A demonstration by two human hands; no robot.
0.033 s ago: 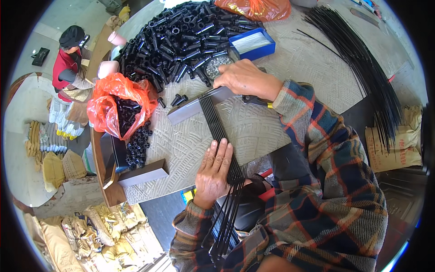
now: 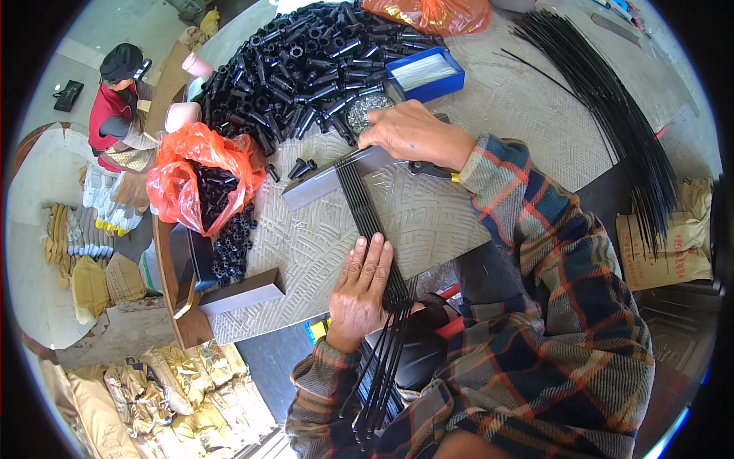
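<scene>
My left hand [image 2: 359, 294] lies flat, fingers stretched, on a row of thin black rods [image 2: 353, 195]. The rods' upper ends meet a grey metal angle bar [image 2: 313, 189] on the table, and their lower ends hang past the table edge toward my lap. Above the bar's right part is my right hand [image 2: 419, 136], fingers bent together beside a round dish [image 2: 367, 113] of small shiny pieces. Whatever its fingertips hold, if anything, is hidden. Under the right wrist, a dark tool with a yellow end [image 2: 454, 177] shows in part.
A large heap of black plastic tubular fittings [image 2: 294, 76] covers the back. Nearby are a blue box [image 2: 451, 86] of thin pale strips, an orange-red bag [image 2: 172, 172] of fittings, another angle bar [image 2: 243, 293] and long black rods [image 2: 596, 92] at right. A person [image 2: 115, 115] sits far left.
</scene>
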